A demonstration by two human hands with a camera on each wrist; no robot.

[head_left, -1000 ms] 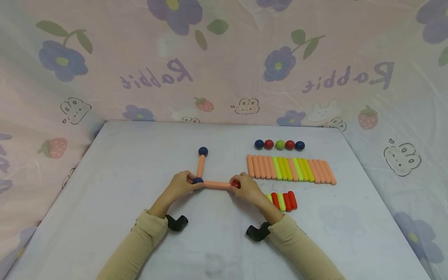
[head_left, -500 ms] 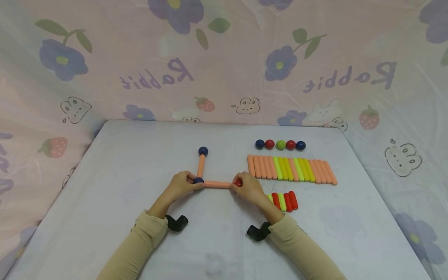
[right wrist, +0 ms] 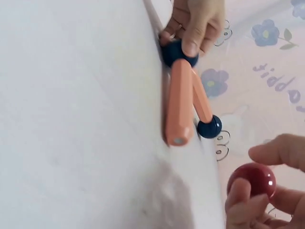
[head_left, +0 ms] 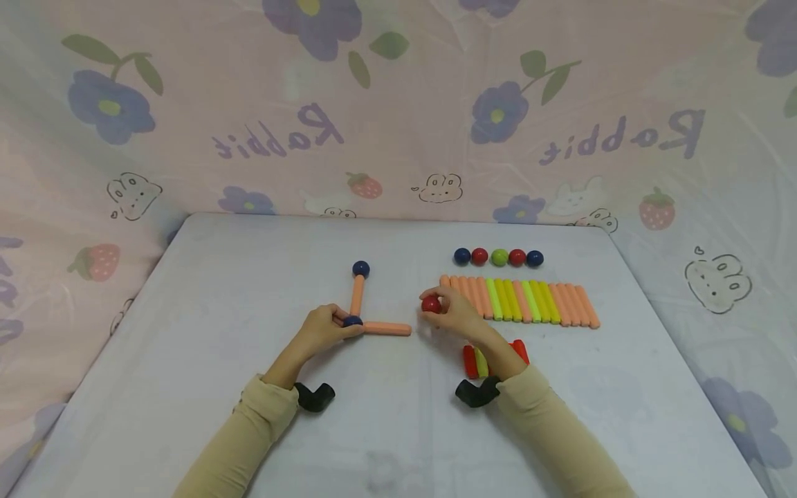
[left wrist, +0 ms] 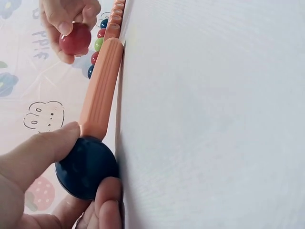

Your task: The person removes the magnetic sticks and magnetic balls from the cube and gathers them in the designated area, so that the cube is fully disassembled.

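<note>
My left hand [head_left: 319, 330] pinches a dark blue ball [left wrist: 86, 164] between thumb and fingers, low on the white table. From this ball one salmon-coloured rod [head_left: 387, 329] extends right, its free end bare with a silvery disc showing in the right wrist view. A second salmon rod [head_left: 357, 296] runs away from me to another blue ball [head_left: 361, 269]. To the right, my right hand [head_left: 459, 317] holds a red ball [right wrist: 252, 180] in its fingertips, apart from the rod's end and raised over the table.
Beyond my right hand lies a row of salmon, lime and yellow rods [head_left: 529, 301]. Several coloured balls [head_left: 499, 257] line up behind it. Short red and lime rods [head_left: 470, 362] are partly hidden under my right forearm. A printed curtain [head_left: 398, 104] stands around the table.
My right hand has drawn the red ball off the right rod's end, moving right, up and away from it. The left hand and the joined rods have stayed in place.
</note>
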